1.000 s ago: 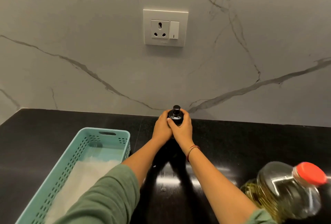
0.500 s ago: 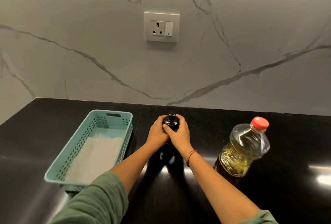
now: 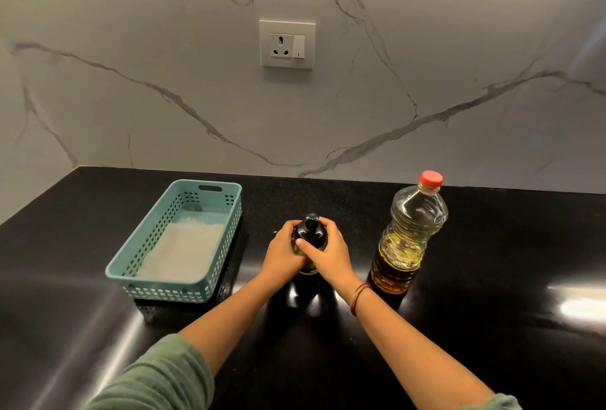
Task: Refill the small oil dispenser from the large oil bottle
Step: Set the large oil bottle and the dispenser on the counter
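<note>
The small oil dispenser [image 3: 311,233], dark with a black pump top, stands upright on the black counter [image 3: 492,245] in the middle. My left hand [image 3: 282,253] wraps its left side and my right hand [image 3: 328,253] wraps its right side; both grip its body below the top. Most of the dispenser's body is hidden by my fingers. The large oil bottle [image 3: 410,235], clear plastic with a red cap, stands upright just to the right of my right hand, untouched and partly filled with yellow oil.
A teal perforated basket [image 3: 226,212] with a white liner sits left of the dispenser. A marble wall with a socket plate [image 3: 287,44] rises behind the counter. Bright glare lies on the counter at the right.
The view has pulled back and tilted, so the basket and large bottle now show in full. Both hands have stayed wrapped around the dispenser, which remains on the counter.
</note>
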`<state>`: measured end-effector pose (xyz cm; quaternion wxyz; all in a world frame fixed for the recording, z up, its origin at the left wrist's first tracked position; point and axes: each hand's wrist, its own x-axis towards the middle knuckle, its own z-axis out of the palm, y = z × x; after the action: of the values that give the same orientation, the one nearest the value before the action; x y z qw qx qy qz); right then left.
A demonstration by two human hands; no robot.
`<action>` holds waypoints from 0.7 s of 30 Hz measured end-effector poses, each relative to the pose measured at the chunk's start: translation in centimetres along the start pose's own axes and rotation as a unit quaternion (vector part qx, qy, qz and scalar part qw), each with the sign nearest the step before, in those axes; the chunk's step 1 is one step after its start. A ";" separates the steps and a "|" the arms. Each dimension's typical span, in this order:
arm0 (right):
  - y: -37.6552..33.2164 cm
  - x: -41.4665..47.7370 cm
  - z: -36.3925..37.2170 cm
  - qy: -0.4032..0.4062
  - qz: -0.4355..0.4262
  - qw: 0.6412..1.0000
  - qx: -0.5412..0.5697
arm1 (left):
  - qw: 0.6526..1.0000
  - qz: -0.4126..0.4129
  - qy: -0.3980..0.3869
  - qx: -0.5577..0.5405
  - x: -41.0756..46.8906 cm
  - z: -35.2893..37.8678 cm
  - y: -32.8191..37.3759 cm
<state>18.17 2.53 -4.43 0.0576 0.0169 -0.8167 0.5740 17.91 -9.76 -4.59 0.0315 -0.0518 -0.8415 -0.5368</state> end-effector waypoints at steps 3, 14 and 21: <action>-0.1 -0.5 -0.6 -0.019 0.005 1.000 0.000 | 1.000 0.001 -0.006 -0.001 -0.7 0.0 0.3; -0.3 -1.4 -2.1 -0.075 0.039 0.996 -0.022 | 0.999 -0.025 -0.026 0.022 -1.2 -0.2 0.6; -7.1 -4.3 -5.5 -0.040 -0.114 0.987 -0.109 | 0.994 0.088 0.012 0.063 -1.9 -1.4 2.7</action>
<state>23.54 5.11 3.59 0.0913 0.1269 -0.8688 0.4699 20.12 -10.02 -1.77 0.0916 -0.1169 -0.8656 -0.4781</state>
